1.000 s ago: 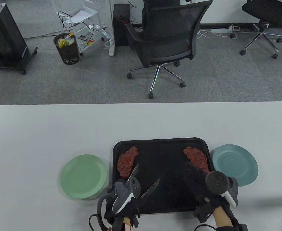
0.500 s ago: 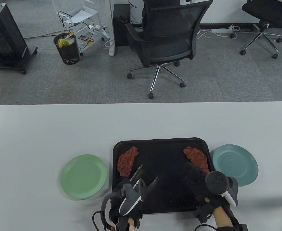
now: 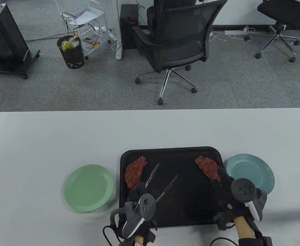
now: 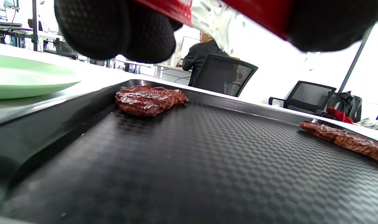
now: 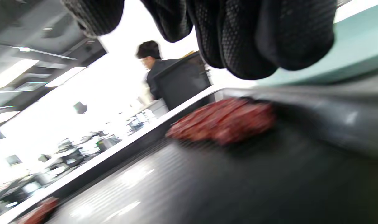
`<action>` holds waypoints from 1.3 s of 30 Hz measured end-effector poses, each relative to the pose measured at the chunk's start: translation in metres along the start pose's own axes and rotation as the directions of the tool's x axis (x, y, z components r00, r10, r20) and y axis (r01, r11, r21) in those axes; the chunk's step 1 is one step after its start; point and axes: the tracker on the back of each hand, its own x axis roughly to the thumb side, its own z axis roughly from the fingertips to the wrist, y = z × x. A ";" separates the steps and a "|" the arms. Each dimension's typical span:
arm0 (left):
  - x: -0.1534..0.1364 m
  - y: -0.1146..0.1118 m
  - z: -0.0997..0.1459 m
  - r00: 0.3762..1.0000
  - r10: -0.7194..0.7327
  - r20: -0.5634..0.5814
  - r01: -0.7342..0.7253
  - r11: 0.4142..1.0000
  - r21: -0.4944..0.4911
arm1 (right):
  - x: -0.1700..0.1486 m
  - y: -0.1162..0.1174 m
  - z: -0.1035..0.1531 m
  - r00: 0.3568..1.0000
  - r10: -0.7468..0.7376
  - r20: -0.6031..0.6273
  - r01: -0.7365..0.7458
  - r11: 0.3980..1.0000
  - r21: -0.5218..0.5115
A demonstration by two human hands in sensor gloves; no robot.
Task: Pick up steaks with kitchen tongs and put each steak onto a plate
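The left hand (image 3: 139, 202) grips the tongs (image 3: 162, 180), arms spread over the tray (image 3: 173, 153); the right hand (image 3: 225, 184), fingers loose and holding nothing, rests by the right steak (image 3: 207, 167); the left steak (image 3: 134, 172) lies beside the tongs' tip; both look soft, floppy, perhaps slick; best pinched mid-slab; both plates bare.

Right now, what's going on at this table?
A person in sensor gloves is serving steaks. The left hand holds tongs, spread open over a black tray. Two steaks lie on the tray: the left steak near the green plate, the right steak near the blue plate. The right hand hovers at the right steak. Both plates hold nothing yet.
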 end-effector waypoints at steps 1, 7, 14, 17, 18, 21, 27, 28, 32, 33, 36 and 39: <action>0.000 0.000 0.000 1.000 0.008 0.002 -0.008 1.000 -0.005 | -0.012 -0.011 -0.006 0.997 0.049 -0.063 -0.051 0.998 -0.028; -0.001 0.002 -0.002 0.999 0.033 -0.004 -0.033 0.999 -0.013 | -0.075 -0.058 -0.033 0.894 0.169 -0.416 -0.224 0.971 -0.086; -0.005 0.003 -0.002 0.999 0.041 -0.023 -0.042 0.999 -0.025 | -0.112 -0.053 -0.059 0.787 0.209 -0.581 -0.264 0.964 -0.010; -0.009 0.003 -0.003 0.999 0.028 -0.036 -0.030 0.999 -0.037 | -0.119 -0.037 -0.073 0.759 0.300 -0.578 -0.298 0.949 0.101; -0.009 0.003 -0.003 0.999 0.026 -0.040 -0.028 0.999 -0.038 | -0.120 -0.032 -0.076 0.764 0.296 -0.573 -0.283 0.952 0.115; -0.013 0.001 -0.003 0.998 0.020 -0.058 -0.023 0.999 -0.047 | -0.116 -0.019 -0.083 0.742 0.331 -0.583 -0.336 0.936 0.104; -0.018 0.002 -0.002 0.997 0.010 -0.077 -0.014 0.998 -0.056 | -0.128 -0.027 -0.080 0.728 0.237 -0.644 -0.262 0.963 0.058; -0.019 0.002 -0.001 0.997 0.014 -0.081 -0.018 0.998 -0.056 | -0.133 -0.033 -0.076 0.746 0.111 -0.657 -0.152 0.988 -0.005; -0.022 0.002 0.000 0.996 0.022 -0.091 -0.028 0.998 -0.060 | -0.141 -0.054 -0.062 0.735 -0.173 -0.656 0.113 0.985 -0.133; -0.022 0.002 0.000 0.995 0.025 -0.093 -0.031 0.998 -0.062 | -0.140 -0.061 -0.058 0.732 -0.244 -0.636 0.157 0.969 -0.190; -0.023 0.001 -0.001 0.995 0.039 -0.096 -0.046 0.997 -0.067 | -0.133 -0.075 -0.048 0.728 -0.372 -0.576 0.291 0.928 -0.232; -0.025 0.001 -0.001 0.994 0.050 -0.099 -0.058 0.996 -0.073 | -0.119 -0.085 -0.036 0.756 -0.427 -0.496 0.349 0.904 -0.247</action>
